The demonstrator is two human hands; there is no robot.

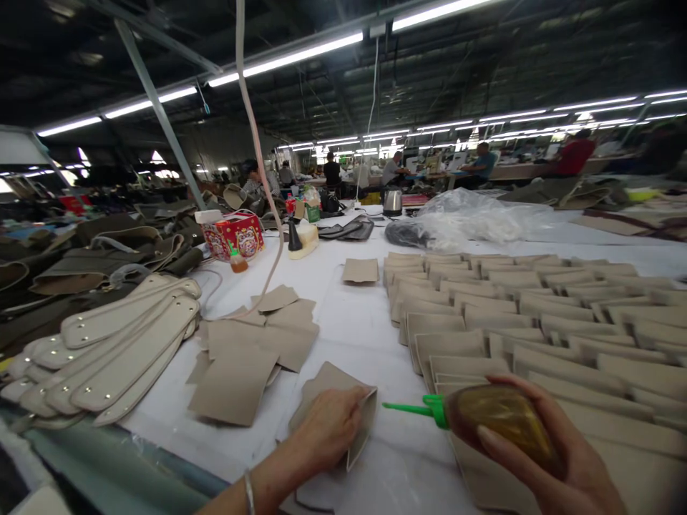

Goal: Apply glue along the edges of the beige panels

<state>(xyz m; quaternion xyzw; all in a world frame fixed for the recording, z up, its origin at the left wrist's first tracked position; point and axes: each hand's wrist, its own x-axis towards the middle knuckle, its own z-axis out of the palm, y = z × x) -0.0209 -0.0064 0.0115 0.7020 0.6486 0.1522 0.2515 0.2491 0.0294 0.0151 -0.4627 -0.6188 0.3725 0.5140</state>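
My left hand [335, 422] is closed on a beige fabric piece [327, 379] at the front of the table, its fingers at the folded right edge. In my right hand [563, 443] is a squeeze bottle [499, 422] of amber liquid, lying nearly level. Its thin green nozzle [411, 408] points left towards the folded edge, with a small gap between them. Left of my left hand lies a loose pile of flat beige pieces [236, 383]. Rows of overlapping folded beige pieces [504, 315] spread over the right side, partly behind the bottle.
Cream straps with metal studs [134, 343] are stacked at the left. Behind them stand a red patterned box [233, 236] and a small green-capped bottle [237, 259]. A pinkish hose [257, 157] hangs to the table. Plastic wrap [477, 214] and a kettle [392, 202] stand farther back.
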